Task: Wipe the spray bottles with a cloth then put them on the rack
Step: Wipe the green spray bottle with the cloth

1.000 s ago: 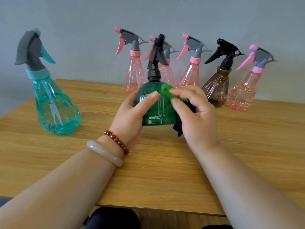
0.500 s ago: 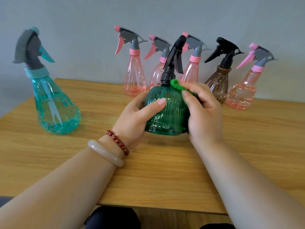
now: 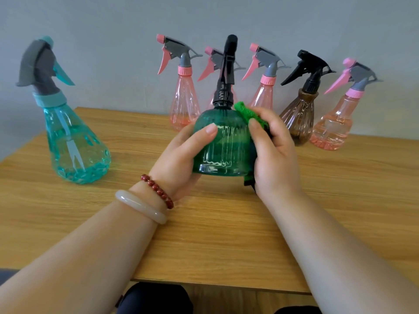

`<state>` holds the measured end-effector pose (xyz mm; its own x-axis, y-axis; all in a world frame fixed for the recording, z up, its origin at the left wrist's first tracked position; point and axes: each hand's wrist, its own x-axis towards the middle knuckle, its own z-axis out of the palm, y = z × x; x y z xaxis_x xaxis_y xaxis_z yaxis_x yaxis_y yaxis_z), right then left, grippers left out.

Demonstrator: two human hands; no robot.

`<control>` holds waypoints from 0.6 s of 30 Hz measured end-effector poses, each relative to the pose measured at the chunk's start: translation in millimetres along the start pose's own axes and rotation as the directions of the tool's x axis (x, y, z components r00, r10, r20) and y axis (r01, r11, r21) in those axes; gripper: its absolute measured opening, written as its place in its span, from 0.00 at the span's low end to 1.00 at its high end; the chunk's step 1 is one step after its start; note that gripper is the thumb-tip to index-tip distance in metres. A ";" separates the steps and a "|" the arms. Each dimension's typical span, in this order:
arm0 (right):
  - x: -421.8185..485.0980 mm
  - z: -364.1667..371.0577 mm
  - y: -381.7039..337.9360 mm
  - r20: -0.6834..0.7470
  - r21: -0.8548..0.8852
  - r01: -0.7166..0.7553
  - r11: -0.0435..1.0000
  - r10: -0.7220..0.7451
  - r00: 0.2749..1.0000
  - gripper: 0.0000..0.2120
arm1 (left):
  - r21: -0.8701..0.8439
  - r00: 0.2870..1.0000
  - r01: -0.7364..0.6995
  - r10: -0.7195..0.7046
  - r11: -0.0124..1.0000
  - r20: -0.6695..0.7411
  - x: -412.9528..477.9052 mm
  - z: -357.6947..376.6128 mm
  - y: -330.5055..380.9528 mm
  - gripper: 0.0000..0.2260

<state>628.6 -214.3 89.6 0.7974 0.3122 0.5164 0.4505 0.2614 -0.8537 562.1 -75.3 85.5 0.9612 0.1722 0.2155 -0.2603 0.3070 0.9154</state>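
With the left hand [image 3: 181, 159] gripping the green bottle [image 3: 223, 143], the right hand [image 3: 274, 155], clutching the cloth [image 3: 248, 114], should rub every rib.

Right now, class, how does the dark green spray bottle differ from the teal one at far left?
The dark green bottle is rounded, ribbed; the teal bottle conical, faceted. Green's head is black, teal's grey. The left hand grips the green, right hand presses a cloth to it; the teal stands untouched. Both are translucent.

A plain indoor room, its kind unclear: a wooden table [image 3: 215, 241] against a bare grey wall [image 3: 102, 23]; spray bottles [image 3: 184, 103] lined up behind.
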 end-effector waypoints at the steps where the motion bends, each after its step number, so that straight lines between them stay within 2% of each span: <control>1: 0.6 0.1 -0.5 0.033 0.081 -0.043 0.996 0.041 0.999 0.11 | -0.015 1.000 -0.010 0.010 1.000 0.004 -0.2 1.1 0.7 0.31; 2: 0.0 0.8 -2.1 0.076 0.117 -0.058 0.991 0.049 0.996 0.13 | -0.045 1.000 -0.024 0.025 0.999 0.001 -0.3 0.5 0.6 0.29; 4: -3.1 1.9 -5.2 0.135 0.037 -0.005 0.999 0.000 0.991 0.14 | -0.056 0.999 -0.043 0.041 0.998 -0.037 -1.3 -0.5 1.5 0.24; 6: -5.2 2.3 -4.3 0.140 -0.133 0.091 0.987 -0.072 0.987 0.16 | 0.162 0.991 -0.065 0.083 0.985 -0.105 -4.1 -0.5 5.5 0.25; 8: -5.3 -0.6 -2.1 0.131 -0.259 0.163 0.952 -0.133 0.982 0.16 | 0.385 0.974 -0.075 0.151 0.920 -0.171 -5.3 -3.2 5.6 0.28; 11: -4.8 -2.7 -1.6 0.147 -0.363 0.251 0.897 -0.211 0.966 0.17 | 0.449 0.965 -0.035 0.147 0.893 -0.218 -1.9 -6.6 0.4 0.24; 13: -5.6 0.4 -1.8 0.211 -0.433 0.356 0.828 -0.291 0.933 0.18 | 0.491 0.969 -0.040 0.153 0.870 -0.192 0.7 -6.8 0.2 0.18; 15: -7.6 5.6 -1.3 0.327 -0.462 0.469 0.753 -0.347 0.879 0.17 | 0.327 0.982 -0.049 0.106 0.944 -0.159 2.4 -8.5 -0.1 0.25; 17: -9.3 10.8 -1.5 0.421 -0.405 0.519 0.753 -0.350 0.837 0.15 | 0.172 0.986 -0.064 0.089 0.983 -0.143 -0.8 -7.5 4.3 0.35; 18: -10.1 11.9 -1.3 0.455 -0.368 0.546 0.753 -0.366 0.812 0.14 | 0.149 0.986 -0.086 0.106 0.985 -0.130 -2.6 -6.8 7.9 0.35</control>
<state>615.2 -206.9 86.4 0.2996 0.5736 0.7624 0.9222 0.0308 -0.3856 557.0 -66.9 89.9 0.9080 0.3241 0.2654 -0.3258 0.1482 0.9337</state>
